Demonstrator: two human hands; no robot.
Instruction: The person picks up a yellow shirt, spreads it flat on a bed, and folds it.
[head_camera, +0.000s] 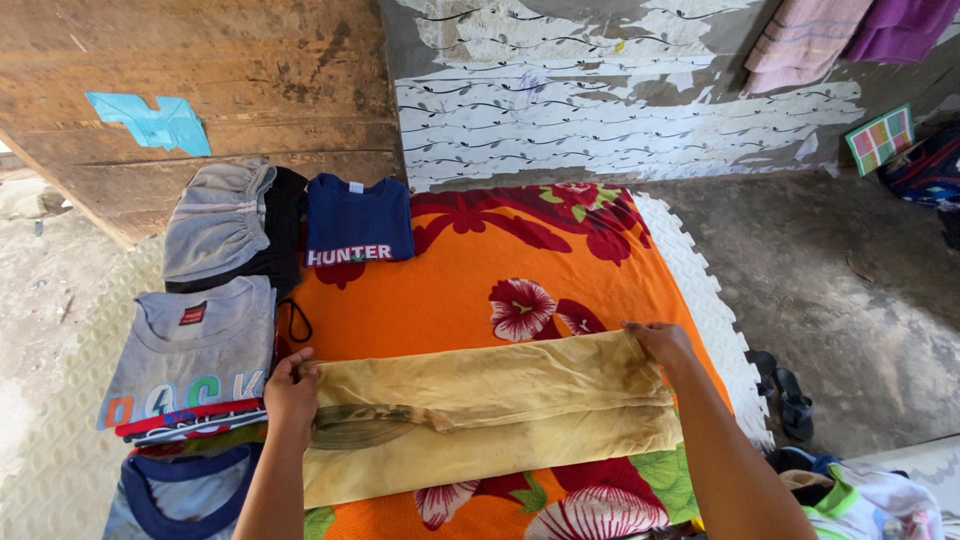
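A yellowish tan garment (480, 410), folded lengthwise into a long strip, lies across an orange floral cloth (450, 290). My left hand (290, 390) grips its left end, fingers curled over the edge. My right hand (658, 342) pinches the upper right corner of the same garment. A darker waistband part shows near my left hand.
Folded clothes sit along the left: a grey shirt with coloured letters (190, 350), a grey and black pile (225, 225), a navy shirt (358, 222), a blue-collared shirt (180, 495). Black sandals (790, 395) lie right on the dirt floor. A wooden wall stands behind.
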